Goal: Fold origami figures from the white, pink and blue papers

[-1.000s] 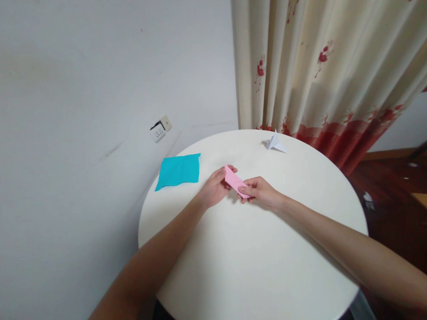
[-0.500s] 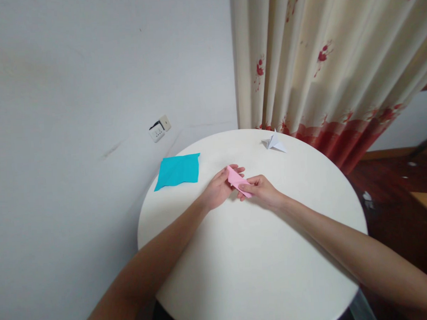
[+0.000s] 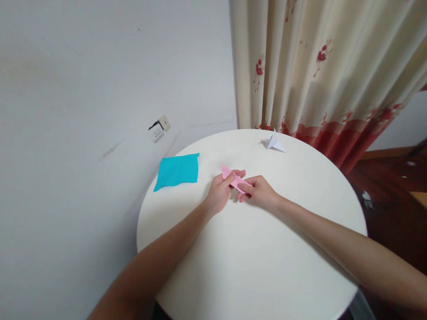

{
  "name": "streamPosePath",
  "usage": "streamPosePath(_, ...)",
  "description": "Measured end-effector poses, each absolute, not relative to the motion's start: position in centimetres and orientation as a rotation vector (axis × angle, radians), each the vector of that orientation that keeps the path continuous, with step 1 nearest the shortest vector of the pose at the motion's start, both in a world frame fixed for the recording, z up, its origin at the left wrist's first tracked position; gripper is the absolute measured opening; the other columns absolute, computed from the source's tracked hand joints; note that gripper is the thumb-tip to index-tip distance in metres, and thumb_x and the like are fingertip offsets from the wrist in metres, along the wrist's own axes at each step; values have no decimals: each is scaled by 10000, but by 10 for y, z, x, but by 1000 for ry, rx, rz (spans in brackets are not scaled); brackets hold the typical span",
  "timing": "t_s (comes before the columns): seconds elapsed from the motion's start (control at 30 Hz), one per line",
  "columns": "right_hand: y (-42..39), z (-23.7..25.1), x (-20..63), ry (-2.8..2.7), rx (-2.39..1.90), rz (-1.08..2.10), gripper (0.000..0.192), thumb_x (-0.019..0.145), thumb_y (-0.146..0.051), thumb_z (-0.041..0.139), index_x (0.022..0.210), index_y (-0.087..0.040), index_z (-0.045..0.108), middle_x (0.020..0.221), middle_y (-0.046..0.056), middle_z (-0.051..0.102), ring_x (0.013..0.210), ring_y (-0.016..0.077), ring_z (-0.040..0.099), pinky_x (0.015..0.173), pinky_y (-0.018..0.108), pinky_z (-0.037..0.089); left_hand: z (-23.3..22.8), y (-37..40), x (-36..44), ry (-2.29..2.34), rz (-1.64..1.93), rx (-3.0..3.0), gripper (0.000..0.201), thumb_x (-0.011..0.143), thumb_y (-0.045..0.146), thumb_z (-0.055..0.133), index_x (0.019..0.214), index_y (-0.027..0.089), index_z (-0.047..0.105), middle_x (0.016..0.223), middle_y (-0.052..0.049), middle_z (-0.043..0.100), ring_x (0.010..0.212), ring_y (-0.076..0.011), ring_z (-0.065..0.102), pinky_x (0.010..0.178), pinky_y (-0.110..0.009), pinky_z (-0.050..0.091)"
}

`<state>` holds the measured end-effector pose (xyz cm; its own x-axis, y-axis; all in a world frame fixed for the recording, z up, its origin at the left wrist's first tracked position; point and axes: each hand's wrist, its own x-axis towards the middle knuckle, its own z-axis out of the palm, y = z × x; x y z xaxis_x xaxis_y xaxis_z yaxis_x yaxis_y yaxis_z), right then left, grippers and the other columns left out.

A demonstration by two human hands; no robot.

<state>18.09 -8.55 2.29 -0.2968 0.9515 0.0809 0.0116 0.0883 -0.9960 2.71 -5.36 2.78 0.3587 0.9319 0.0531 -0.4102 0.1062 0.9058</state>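
Pink paper [image 3: 236,180] pinched between two hands

Well left of the pink paper, a blue sheet [image 3: 178,170] lies flat on the tabletop [image 3: 258,251], perhaps set aside for elbow room. At the pink paper's left part, the left hand's [image 3: 218,192] grip is closed, thumb across it, seemingly steadying it. At its right end, the right hand's [image 3: 261,190] grip pinches under the thumb, probably keeping layers together. Beyond it, rightward, sits a folded white paper [image 3: 274,143], apart from both hands.

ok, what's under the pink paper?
Fingers of the left hand and right hand show past the pink paper, above the white table. Whatever the paper directly covers can't be seen.
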Motion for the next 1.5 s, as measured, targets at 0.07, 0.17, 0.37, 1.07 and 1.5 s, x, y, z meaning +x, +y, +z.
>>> streamPosePath(0.07,-84,20,182,-1505,-1044,1313,516,818,-599,615,659,-118,711,607,84,710,515,124,600,509,230,395,29,-49,23,639,1174,976,258,793,335,758,925,122,700,1028,-129,726,1038,-228,653,938,-347,465)
streamPosePath(0.17,-81,14,184,-1444,-1061,1345,467,780,-585,660,678,-129,673,604,79,710,502,131,609,491,231,395,32,-40,17,630,1263,913,233,814,304,743,949,125,681,1066,-127,723,1128,-240,633,1036,-390,416)
streamPosePath(0.37,-72,5,192,-1300,-1140,1432,408,852,-527,613,803,-124,661,730,117,740,573,146,660,502,225,426,36,-30,9,600,1328,880,179,866,257,685,990,129,664,1140,-140,707,1183,-234,618,1081,-410,407)
streamPosePath(1.07,-93,16,183,-2041,-1227,324,337,1024,-350,367,1047,-196,666,809,64,659,701,181,565,688,279,376,36,-45,21,475,1318,792,66,938,254,598,956,191,598,1176,-79,679,1191,-194,605,1094,-396,405)
streamPosePath(1.5,-96,14,175,-2023,-1234,402,367,1001,-330,396,803,-184,668,738,42,655,650,154,524,653,277,334,39,-47,25,461,1368,771,113,888,258,674,916,178,599,823,-18,672,887,-145,666,1015,-363,459)
